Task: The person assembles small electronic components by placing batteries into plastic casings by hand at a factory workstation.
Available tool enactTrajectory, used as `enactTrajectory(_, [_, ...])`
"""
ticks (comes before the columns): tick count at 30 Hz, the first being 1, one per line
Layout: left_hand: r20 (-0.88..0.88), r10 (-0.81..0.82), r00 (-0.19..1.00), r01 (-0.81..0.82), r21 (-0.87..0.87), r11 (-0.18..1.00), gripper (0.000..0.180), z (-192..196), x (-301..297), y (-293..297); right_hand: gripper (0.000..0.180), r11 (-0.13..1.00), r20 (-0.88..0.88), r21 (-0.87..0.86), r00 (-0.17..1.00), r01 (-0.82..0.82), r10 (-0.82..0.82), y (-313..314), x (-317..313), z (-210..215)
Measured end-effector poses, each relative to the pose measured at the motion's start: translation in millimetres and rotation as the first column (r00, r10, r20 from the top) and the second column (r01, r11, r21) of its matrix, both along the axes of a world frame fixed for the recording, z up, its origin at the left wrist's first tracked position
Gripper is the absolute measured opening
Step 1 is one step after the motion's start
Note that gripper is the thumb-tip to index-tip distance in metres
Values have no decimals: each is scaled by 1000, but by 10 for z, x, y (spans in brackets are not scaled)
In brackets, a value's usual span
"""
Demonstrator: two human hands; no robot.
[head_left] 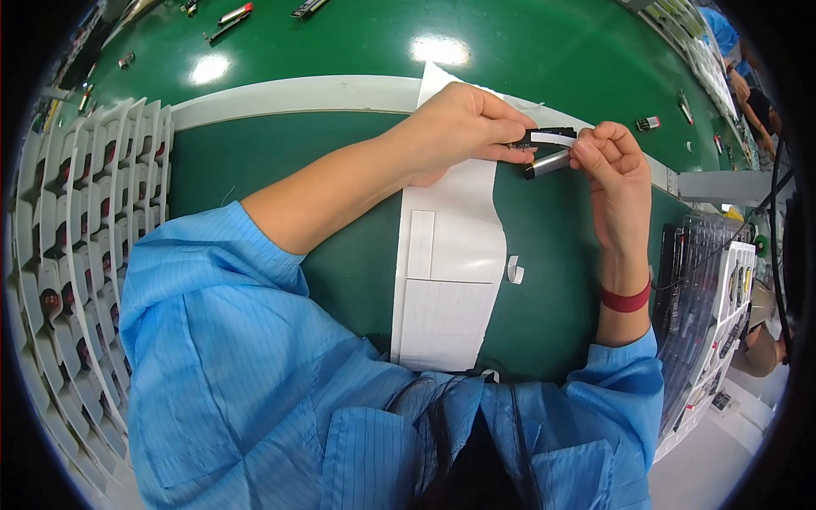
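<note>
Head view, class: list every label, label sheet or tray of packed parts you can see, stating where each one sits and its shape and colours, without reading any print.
White label: narrow strip on the black stick, pinched between left hand and right hand.
Label sheet: long white backing paper on the green mat.
Peeled scrap: small curled white piece beside the sheet.
White slotted tray: far left, holding dark parts.
Dark tray: far right.

Bright, even overhead lighting. Two white glare spots on the glossy green work surface near top edge, so lamps are above. Shadows soft, faint under the left hand and right hand. Heavy fisheye: the white slotted plastic tray rack bows along the rim, black vignette in corners. Center sharp; edge detail soft, esp. far right.
</note>
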State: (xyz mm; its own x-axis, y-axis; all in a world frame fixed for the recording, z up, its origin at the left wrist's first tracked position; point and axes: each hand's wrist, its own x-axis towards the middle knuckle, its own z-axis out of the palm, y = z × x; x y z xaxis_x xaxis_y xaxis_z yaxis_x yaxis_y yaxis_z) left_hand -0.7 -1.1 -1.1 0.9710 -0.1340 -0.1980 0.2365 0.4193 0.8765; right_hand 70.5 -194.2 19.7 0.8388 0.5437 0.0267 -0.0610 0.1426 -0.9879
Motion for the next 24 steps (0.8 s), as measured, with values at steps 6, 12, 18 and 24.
enactTrajectory(6, [-11, 7, 1000, -7, 13, 1000, 25, -14, 13, -5, 17, 997, 40, -64, 999, 37, -35, 35, -38, -15])
enactTrajectory(12, [-9, 2, 1000, -2, 28, 1000, 25, -2, 10, -5, 16, 996, 45, -80, 998, 47, -44, 41, -46, -21])
enactTrajectory(18, [8, 12, 1000, -13, 41, 999, 24, -2, -1, -10, 18, 989, 190, -110, 979, 102, -80, 69, -100, -32])
enactTrajectory(24, [5, 75, 997, -75, 14, 997, 21, 16, -14, -53, 18, 980, 259, -123, 959, 154, -118, 104, -128, -44])
